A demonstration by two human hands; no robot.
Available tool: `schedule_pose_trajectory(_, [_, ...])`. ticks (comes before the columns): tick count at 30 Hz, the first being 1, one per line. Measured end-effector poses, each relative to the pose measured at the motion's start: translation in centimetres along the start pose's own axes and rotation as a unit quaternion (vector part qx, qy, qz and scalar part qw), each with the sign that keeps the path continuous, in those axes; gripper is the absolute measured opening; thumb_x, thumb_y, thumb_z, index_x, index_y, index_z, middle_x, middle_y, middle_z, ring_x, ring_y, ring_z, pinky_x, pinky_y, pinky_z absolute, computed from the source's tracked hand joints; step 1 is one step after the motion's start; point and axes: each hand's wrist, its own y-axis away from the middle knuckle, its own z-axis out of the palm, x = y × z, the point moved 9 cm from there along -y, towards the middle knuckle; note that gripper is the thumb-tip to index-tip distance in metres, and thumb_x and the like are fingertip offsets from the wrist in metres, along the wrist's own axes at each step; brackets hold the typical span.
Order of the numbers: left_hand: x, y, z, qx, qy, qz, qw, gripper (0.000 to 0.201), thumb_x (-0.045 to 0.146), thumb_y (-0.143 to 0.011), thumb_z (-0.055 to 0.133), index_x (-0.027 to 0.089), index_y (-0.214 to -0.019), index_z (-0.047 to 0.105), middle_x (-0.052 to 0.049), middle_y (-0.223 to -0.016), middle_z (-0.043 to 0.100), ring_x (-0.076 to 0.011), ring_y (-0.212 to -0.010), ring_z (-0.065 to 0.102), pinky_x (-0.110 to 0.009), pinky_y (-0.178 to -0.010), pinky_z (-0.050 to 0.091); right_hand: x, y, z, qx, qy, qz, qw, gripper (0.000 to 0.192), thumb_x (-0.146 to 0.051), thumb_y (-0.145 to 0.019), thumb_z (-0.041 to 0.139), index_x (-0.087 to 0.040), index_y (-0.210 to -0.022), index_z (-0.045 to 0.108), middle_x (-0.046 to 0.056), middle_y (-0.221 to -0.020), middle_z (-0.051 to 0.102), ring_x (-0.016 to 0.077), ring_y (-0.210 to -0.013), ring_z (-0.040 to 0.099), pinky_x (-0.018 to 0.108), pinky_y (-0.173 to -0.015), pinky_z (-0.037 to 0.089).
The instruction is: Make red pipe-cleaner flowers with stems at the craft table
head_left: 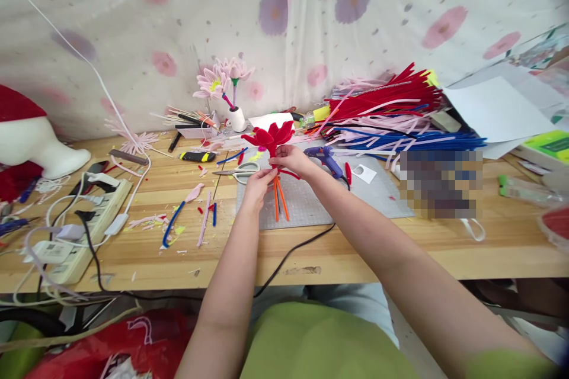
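Observation:
A red pipe-cleaner flower (pixel 272 137) stands upright between my hands, petals spread at the top and orange and dark stems (pixel 280 204) hanging below. My left hand (pixel 258 186) pinches it low, where the stems begin. Just above, my right hand (pixel 291 160) has its fingers closed round the base of the petals. A short red pipe cleaner (pixel 291 174) sticks out to the right from under my right hand. Behind my hands lie scissors (pixel 242 173) on the left and a purple glue gun (pixel 326 160) on the right. The fingertips partly hide the flower's base.
A grey cutting mat (pixel 377 195) lies beneath my hands. Bundles of red (pixel 391 95) and blue pipe cleaners (pixel 435 141) are heaped at the back right. Pink flowers stand in a white vase (pixel 237 119). A power strip (pixel 89 231) with tangled cords sits at left.

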Motion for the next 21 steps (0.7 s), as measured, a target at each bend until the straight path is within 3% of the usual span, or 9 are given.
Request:
schedule_pose_trajectory(3, [0.1, 0.1, 0.5, -0.008, -0.019, -0.002, 1.0, 0.025, 0.028, -0.057, 0.073, 0.014, -0.074, 0.061, -0.001, -0.063, 0.063, -0.0128, -0.062, 0.061, -0.025, -0.063, 0.045, -0.2, 0.1, -0.1, 0.006, -0.001, -0.006, 1.0, 0.021, -0.009, -0.057, 0.07, -0.014, -0.064, 0.051, -0.002, -0.057, 0.059, 0.0083, -0.053, 0.054, 0.023, -0.055, 0.047])
schedule_pose_trajectory(6, [1.3, 0.3, 0.0, 0.042, -0.115, 0.066, 0.99, 0.018, 0.031, -0.065, 0.066, 0.015, -0.07, 0.06, -0.002, -0.063, 0.063, -0.0147, -0.064, 0.061, -0.025, -0.064, 0.044, -0.4, -0.1, -0.2, 0.015, 0.029, -0.025, 0.999, 0.02, -0.01, -0.058, 0.068, -0.015, -0.064, 0.05, -0.003, -0.057, 0.057, 0.0088, -0.053, 0.053, 0.023, -0.055, 0.046])
schedule_pose_trajectory(8, [2.7, 0.9, -0.2, 0.096, -0.246, 0.137, 0.955, 0.015, 0.031, -0.068, 0.062, 0.016, -0.067, 0.061, -0.004, -0.065, 0.064, -0.0169, -0.069, 0.061, -0.026, -0.066, 0.042, -0.5, -0.3, -0.2, 0.026, 0.084, -0.037, 0.995, 0.018, -0.013, -0.059, 0.068, -0.016, -0.064, 0.05, -0.002, -0.057, 0.057, 0.0093, -0.053, 0.052, 0.024, -0.056, 0.046])
schedule_pose_trajectory(10, [4.0, 1.7, 0.1, 0.142, -0.371, 0.198, 0.896, 0.013, 0.03, -0.071, 0.059, 0.018, -0.067, 0.062, -0.006, -0.07, 0.066, -0.0194, -0.075, 0.061, -0.028, -0.069, 0.041, -0.6, -0.5, -0.4, 0.053, 0.151, -0.046, 0.986, 0.018, -0.016, -0.06, 0.068, -0.016, -0.064, 0.05, -0.002, -0.058, 0.057, 0.0102, -0.055, 0.053, 0.025, -0.058, 0.045])
schedule_pose_trajectory(13, [4.8, 2.4, 0.6, 0.168, -0.443, 0.242, 0.847, 0.014, 0.029, -0.074, 0.054, 0.019, -0.069, 0.063, -0.008, -0.074, 0.066, -0.0216, -0.08, 0.061, -0.03, -0.073, 0.04, -1.0, -0.5, -0.9, 0.101, 0.208, -0.052, 0.972, 0.02, -0.019, -0.058, 0.07, -0.016, -0.064, 0.051, -0.001, -0.06, 0.058, 0.0109, -0.057, 0.054, 0.025, -0.061, 0.045])
schedule_pose_trajectory(14, [4.8, 2.3, 0.7, 0.163, -0.436, 0.245, 0.851, 0.015, 0.029, -0.074, 0.054, 0.018, -0.069, 0.062, -0.008, -0.073, 0.066, -0.0215, -0.079, 0.061, -0.03, -0.072, 0.04, -1.1, -0.5, -1.0, 0.105, 0.198, -0.048, 0.973, 0.021, -0.019, -0.058, 0.071, -0.016, -0.065, 0.051, -0.001, -0.06, 0.058, 0.0106, -0.057, 0.054, 0.025, -0.061, 0.045])
schedule_pose_trajectory(16, [4.3, 1.6, 0.6, 0.128, -0.368, 0.227, 0.893, 0.015, 0.029, -0.074, 0.054, 0.017, -0.068, 0.061, -0.006, -0.069, 0.065, -0.0194, -0.073, 0.062, -0.029, -0.069, 0.042, -0.6, -0.4, -0.7, 0.067, 0.127, -0.021, 0.989, 0.02, -0.02, -0.061, 0.07, -0.015, -0.069, 0.053, 0.0, -0.064, 0.061, 0.0098, -0.057, 0.055, 0.024, -0.06, 0.046])
schedule_pose_trajectory(19, [2.6, 0.4, 0.7, 0.025, -0.163, 0.149, 0.975, 0.015, 0.031, -0.071, 0.058, 0.016, -0.071, 0.06, -0.001, -0.061, 0.061, -0.014, -0.061, 0.059, -0.025, -0.059, 0.044, 0.3, -0.1, 1.0, -0.078, -0.033, 0.034, 0.996, 0.017, -0.025, -0.069, 0.066, -0.013, -0.078, 0.058, 0.004, -0.074, 0.066, 0.0106, -0.065, 0.059, 0.023, -0.062, 0.047])
schedule_pose_trajectory(21, [1.7, 0.2, 1.1, -0.044, -0.042, 0.093, 0.994, 0.019, 0.032, -0.066, 0.064, 0.014, -0.073, 0.06, 0.001, -0.06, 0.059, -0.0112, -0.058, 0.057, -0.022, -0.053, 0.045, 0.6, 0.4, 1.8, -0.156, -0.103, 0.054, 0.981, 0.019, -0.027, -0.071, 0.065, -0.013, -0.083, 0.061, 0.006, -0.08, 0.068, 0.0118, -0.071, 0.062, 0.022, -0.064, 0.048])
